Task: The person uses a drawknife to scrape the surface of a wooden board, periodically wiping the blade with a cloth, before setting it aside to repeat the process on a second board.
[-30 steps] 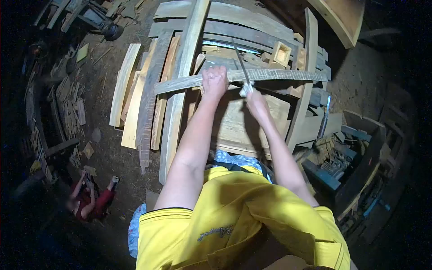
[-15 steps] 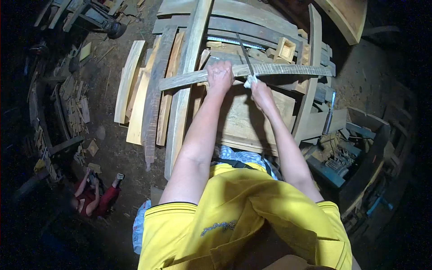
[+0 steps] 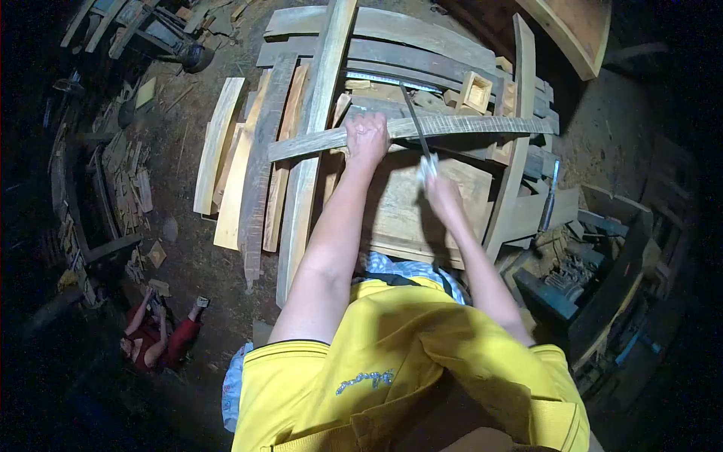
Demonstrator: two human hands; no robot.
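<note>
A long, slightly curved wooden strip (image 3: 482, 125) with many fine cross lines lies across two long boards. My left hand (image 3: 367, 138) is wrapped over the strip left of its middle, fingers closed on it. Just to the right, my right hand (image 3: 440, 184) is closed round the whitish handle of a thin dark blade (image 3: 415, 117), which looks like a saw. The blade crosses the strip and points away from me. Below the strip lies a flat wooden panel (image 3: 422, 200), partly in shadow.
Loose planks (image 3: 218, 147) lie at the left. A small wooden box (image 3: 476, 92) sits beyond the strip. At the right are a chisel-like tool (image 3: 550, 197) and a bin (image 3: 629, 279) with metal parts. Another person (image 3: 154, 339) in red is at the lower left.
My right hand has moved back toward my body, drawing the blade with it across the strip. My left hand keeps its place on the strip. The whole view has shifted slightly.
</note>
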